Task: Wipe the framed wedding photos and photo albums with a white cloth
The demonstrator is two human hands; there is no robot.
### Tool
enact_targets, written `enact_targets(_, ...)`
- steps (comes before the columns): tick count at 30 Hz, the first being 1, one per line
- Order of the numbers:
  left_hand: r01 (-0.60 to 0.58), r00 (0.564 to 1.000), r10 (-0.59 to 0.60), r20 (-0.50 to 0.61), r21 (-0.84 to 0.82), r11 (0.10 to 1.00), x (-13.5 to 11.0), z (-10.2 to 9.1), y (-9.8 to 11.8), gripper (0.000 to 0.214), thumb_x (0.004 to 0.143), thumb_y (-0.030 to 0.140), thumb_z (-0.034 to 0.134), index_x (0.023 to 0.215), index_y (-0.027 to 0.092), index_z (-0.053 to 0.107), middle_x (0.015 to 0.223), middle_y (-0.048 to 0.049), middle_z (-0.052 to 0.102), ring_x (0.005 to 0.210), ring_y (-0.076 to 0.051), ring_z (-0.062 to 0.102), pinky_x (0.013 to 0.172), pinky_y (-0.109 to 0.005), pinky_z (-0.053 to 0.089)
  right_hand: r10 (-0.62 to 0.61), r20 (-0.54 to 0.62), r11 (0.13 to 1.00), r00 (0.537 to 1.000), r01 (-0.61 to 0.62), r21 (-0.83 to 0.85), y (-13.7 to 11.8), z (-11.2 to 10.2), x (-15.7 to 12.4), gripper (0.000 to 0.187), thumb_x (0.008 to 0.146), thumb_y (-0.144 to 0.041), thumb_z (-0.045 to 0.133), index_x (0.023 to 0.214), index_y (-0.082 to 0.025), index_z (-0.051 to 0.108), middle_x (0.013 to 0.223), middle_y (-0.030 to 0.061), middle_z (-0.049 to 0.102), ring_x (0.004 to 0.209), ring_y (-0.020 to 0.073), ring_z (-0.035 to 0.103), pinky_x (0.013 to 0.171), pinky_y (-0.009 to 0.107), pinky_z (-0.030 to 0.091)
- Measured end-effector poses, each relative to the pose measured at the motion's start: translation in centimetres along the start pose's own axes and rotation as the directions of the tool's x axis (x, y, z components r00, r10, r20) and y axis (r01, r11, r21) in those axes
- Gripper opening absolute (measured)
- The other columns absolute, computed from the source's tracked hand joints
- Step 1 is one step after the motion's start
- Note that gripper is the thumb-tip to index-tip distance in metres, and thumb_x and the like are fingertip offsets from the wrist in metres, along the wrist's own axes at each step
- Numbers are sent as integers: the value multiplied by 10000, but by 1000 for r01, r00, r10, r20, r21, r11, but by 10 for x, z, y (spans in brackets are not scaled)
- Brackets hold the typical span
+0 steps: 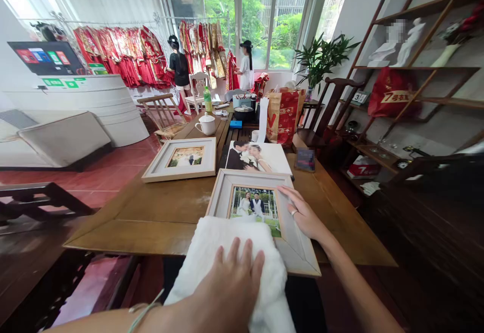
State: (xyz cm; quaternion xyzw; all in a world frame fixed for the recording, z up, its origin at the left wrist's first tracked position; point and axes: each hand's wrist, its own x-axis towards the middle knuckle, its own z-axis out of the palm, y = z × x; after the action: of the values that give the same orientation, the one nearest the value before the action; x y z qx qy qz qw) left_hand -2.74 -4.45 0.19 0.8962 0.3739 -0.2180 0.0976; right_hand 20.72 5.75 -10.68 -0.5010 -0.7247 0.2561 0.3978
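One white cloth (204, 246) under flat L hand (233, 280), fingers spread, over 7 o'clock corner of near frame (257, 211); R hand (305, 217) open, resting on its 3 o'clock border. Near frame at 6 o'clock on surface (159, 214), w/ 2nd frame (184, 158) at 10.

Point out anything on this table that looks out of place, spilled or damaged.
One thing: the framed photo, partly under the white cloth, juts slightly past the near edge of the table, so it does not look fully supported, though the right hand rests on its border. I see no spill or damage.
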Motion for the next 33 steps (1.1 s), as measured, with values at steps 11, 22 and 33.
enact_targets(11, 184, 942, -146, -303, 101, 978, 54, -7, -61, 817, 697, 166, 599, 1418, 168, 216, 1481, -176, 178, 1349, -341, 165, 1044, -554, 231, 11, -9, 1000, 1000, -11, 1, -6, 0, -2, 500, 830, -162, 359, 1306, -289, 448, 1390, 45, 398, 1323, 221, 322, 1123, 449, 194)
enact_targets(22, 166, 932, -120, -342, 108, 980, 89, -19, -87, 846, 671, 68, 496, 1436, 140, 143, 1499, -173, 95, 1362, -339, 31, 1076, -528, 129, -21, -28, 1000, 999, 21, 15, 6, -2, 0, 519, 831, -147, 356, 1316, -315, 432, 1384, 30, 404, 1310, 216, 340, 1121, 454, 198)
enact_targets(33, 15, 996, -6, 85, -95, 995, -24, -20, -21, 1031, 490, 5, 414, 1450, 189, 87, 1510, -95, 12, 1358, -305, -43, 1092, -530, 102, -17, -17, 1000, 1000, 17, -3, 2, -4, -2, 495, 845, -154, 346, 1309, -297, 445, 1384, 45, 405, 1323, 207, 327, 1125, 443, 188)
